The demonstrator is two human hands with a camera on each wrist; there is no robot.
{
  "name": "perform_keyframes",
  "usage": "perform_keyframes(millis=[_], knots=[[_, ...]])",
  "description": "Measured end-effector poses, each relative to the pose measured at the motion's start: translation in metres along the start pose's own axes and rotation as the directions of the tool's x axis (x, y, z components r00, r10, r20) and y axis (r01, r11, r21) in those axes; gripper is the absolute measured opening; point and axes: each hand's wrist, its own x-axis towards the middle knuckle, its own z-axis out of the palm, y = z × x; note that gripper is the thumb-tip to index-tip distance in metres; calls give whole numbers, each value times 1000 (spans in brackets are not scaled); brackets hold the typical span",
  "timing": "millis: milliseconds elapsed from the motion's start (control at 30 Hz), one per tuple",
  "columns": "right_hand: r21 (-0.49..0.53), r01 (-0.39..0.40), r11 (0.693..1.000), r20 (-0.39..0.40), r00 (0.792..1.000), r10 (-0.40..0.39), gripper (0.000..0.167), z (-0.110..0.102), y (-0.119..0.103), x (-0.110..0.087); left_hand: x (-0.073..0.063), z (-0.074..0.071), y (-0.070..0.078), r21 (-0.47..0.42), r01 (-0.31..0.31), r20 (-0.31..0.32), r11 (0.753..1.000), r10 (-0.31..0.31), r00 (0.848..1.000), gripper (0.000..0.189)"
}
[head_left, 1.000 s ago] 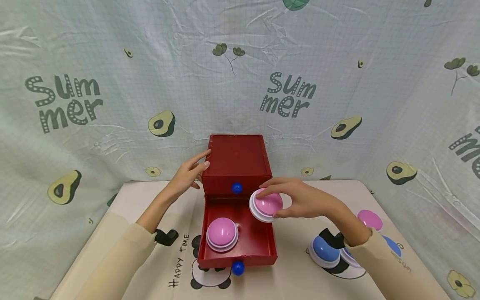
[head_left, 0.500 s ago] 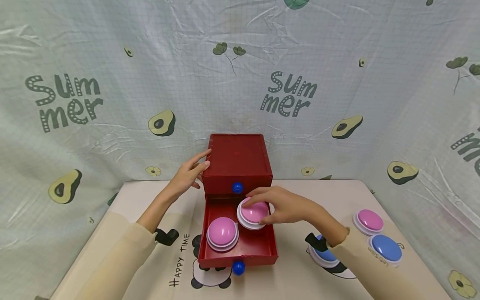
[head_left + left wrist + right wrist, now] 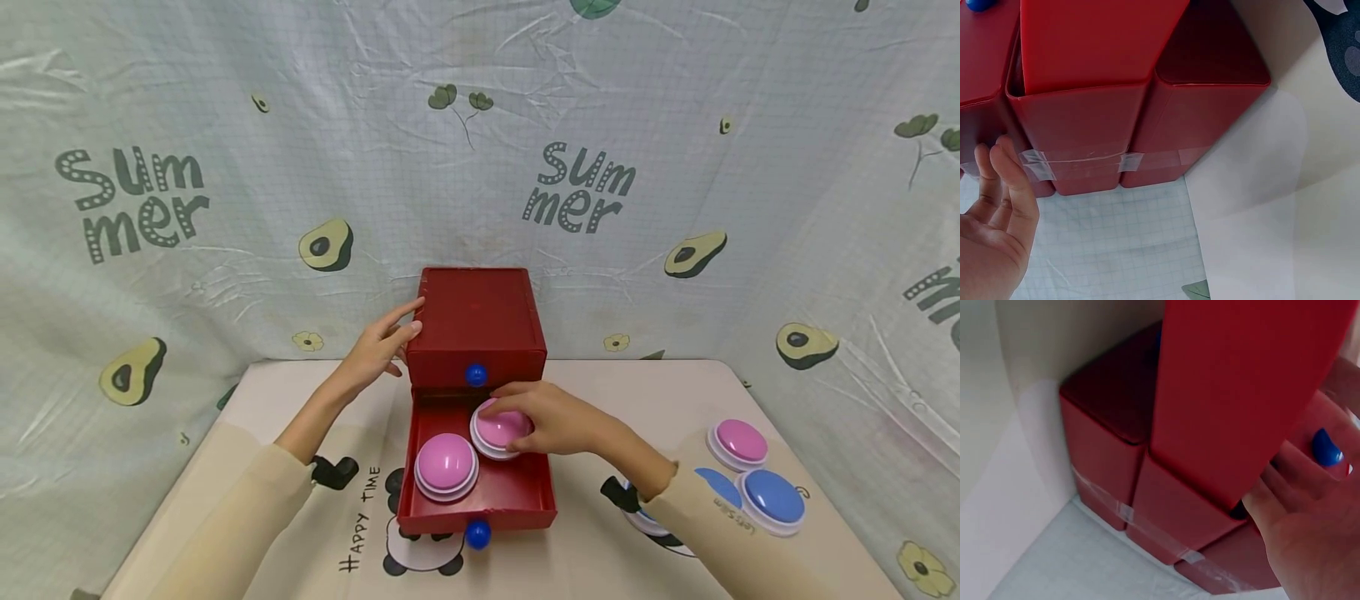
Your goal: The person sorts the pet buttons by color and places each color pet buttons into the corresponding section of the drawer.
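Observation:
A red drawer cabinet (image 3: 477, 308) stands at the middle back of the table, its lower drawer (image 3: 517, 492) pulled out. Inside that drawer, a pink push button (image 3: 445, 462) with a white base sits at the front left. My right hand (image 3: 562, 417) grips a second pink push button (image 3: 501, 430) by its sides, low at the drawer's back right. In the right wrist view the drawer's side wall (image 3: 1235, 394) hides that button from sight. With extended fingers, my left hand (image 3: 371, 354) touches the cabinet's left side; the left wrist view shows its fingertips against the red wall.
On the right of the table lie another pink button (image 3: 741, 440) and a blue button (image 3: 774, 497). More blue ones are partly covered by my right sleeve (image 3: 697, 517). Blue knobs mark the upper drawer (image 3: 435, 369) and lower drawer fronts. A printed curtain (image 3: 375, 150) hangs behind.
My right hand has carried the pink push button leftward and down, from the drawer's right edge to inside it. My left hand has stayed on the cabinet.

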Motion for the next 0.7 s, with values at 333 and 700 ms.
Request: perform_keyframes(millis=[333, 700], knots=[[-139, -21, 990, -47, 999, 14, 48, 12, -3, 3, 0, 0, 1, -3, -3, 2, 1000, 3, 1000, 56], [-214, -23, 977, -83, 997, 5, 48, 21, 0, 7, 1, 0, -1, 1, -2, 6, 1000, 2, 1000, 57]])
